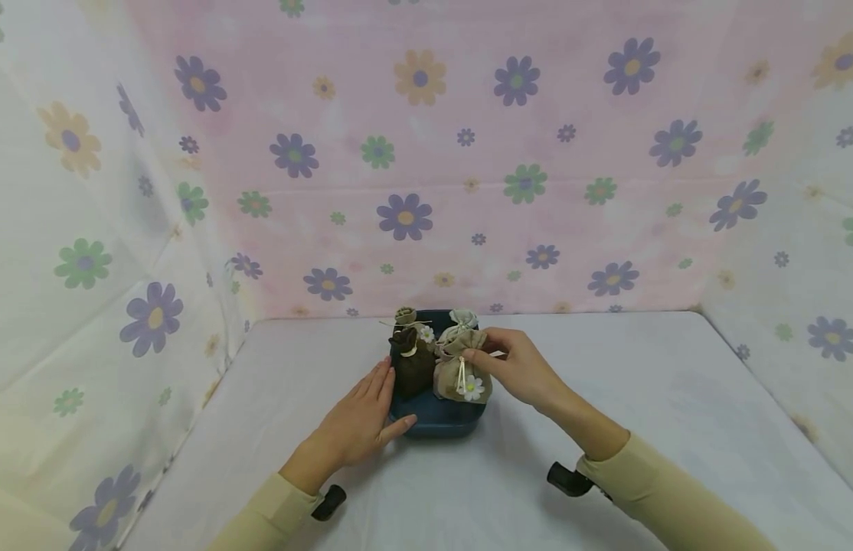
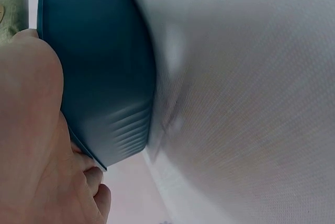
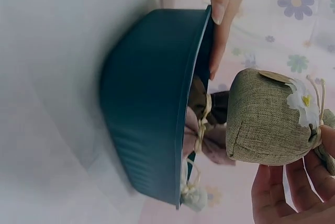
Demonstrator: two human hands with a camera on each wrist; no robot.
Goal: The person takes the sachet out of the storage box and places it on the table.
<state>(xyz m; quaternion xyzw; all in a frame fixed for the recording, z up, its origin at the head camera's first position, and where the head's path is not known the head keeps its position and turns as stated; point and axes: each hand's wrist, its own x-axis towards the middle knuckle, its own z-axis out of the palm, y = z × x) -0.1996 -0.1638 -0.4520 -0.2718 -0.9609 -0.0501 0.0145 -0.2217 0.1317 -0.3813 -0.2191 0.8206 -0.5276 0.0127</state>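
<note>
A pink flowered backdrop (image 1: pixel 461 99) hangs at twelve o'clock; whitish flowered side panels (image 1: pixel 27 306) hang at nine and three; a white counter (image 1: pixel 640 367) spreads toward six.

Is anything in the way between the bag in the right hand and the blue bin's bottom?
Maybe: the mauve pouch and dark brown pouch poke above the rim of the blue bin, apparently close beneath the tan drawstring pouch in the right hand. The bin's near end looks bare.
</note>
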